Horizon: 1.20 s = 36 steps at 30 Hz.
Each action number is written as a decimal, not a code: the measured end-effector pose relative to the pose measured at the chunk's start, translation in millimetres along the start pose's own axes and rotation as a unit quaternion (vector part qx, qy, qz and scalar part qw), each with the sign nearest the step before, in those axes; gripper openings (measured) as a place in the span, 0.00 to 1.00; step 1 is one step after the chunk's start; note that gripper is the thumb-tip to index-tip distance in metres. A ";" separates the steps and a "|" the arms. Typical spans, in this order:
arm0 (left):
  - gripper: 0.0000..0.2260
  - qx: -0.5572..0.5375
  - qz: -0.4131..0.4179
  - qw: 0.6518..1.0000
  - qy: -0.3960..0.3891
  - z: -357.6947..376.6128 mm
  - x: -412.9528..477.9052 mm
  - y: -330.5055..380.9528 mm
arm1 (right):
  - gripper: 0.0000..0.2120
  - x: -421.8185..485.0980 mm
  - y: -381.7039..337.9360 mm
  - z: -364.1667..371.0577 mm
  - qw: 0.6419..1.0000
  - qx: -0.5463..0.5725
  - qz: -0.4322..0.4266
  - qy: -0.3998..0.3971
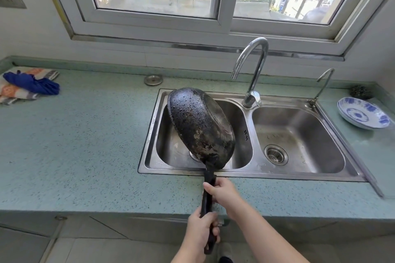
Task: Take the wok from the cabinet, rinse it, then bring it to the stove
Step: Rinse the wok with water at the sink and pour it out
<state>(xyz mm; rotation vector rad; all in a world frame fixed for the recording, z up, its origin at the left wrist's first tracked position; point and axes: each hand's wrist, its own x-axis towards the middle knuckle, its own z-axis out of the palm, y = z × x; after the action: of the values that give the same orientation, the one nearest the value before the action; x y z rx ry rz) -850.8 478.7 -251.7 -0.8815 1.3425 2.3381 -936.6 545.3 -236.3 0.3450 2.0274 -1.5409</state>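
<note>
Far left of the double stainless-steel sink (154, 126): a crumpled blue cloth (32, 83) on an orange-and-grey patterned towel (12, 92), on the speckled teal countertop (85, 145). Just behind the sink's left corner: a round metal cap (153, 80). Over the left basin: the blackened, pitted, water-beaded round wok (198, 126), tipped underside toward you. Your left hand (202, 230) grips the black handle's end; your right hand (222, 193) wraps it nearer the sink. Behind the divider: a curved chrome faucet (254, 70). Basin markings unreadable. Right of the sink: stacked blue-and-white porcelain plates (363, 116).
</note>
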 end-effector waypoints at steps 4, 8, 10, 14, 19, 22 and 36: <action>0.07 -0.002 -0.006 1.000 -0.001 -0.7 0.9 -0.4 | 0.07 1.3 1.7 1.5 1.000 -0.001 0.002 0.006; 0.07 -0.009 -0.015 1.000 0.001 -1.6 0.9 -0.4 | 0.08 2.1 2.1 1.7 1.000 -0.002 0.001 0.009; 0.07 -0.011 -0.019 1.000 0.000 -2.3 1.1 -0.3 | 0.07 3.0 2.3 1.8 1.000 -0.004 0.000 0.007; 0.07 -0.009 -0.024 1.000 -0.001 -3.8 2.0 -1.4 | 0.07 3.3 3.9 1.9 1.000 -0.006 -0.006 0.008; 0.06 -0.003 -0.034 0.999 0.002 -6.0 4.5 -3.4 | 0.05 5.0 5.7 1.6 1.000 -0.008 -0.009 0.002; 0.06 0.000 -0.036 0.999 0.005 -6.5 5.6 -4.0 | 0.04 5.6 6.9 1.3 1.000 -0.015 -0.012 0.004; 0.06 -0.003 -0.041 0.999 0.000 -7.1 3.8 -2.0 | 0.07 6.2 8.7 1.8 1.000 -0.018 -0.003 0.012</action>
<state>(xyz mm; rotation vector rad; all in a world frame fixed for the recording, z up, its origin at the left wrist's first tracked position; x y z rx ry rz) -850.1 473.4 -258.2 -0.9199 1.2748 2.2811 -936.6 545.4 -247.2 0.3440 2.0740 -1.5078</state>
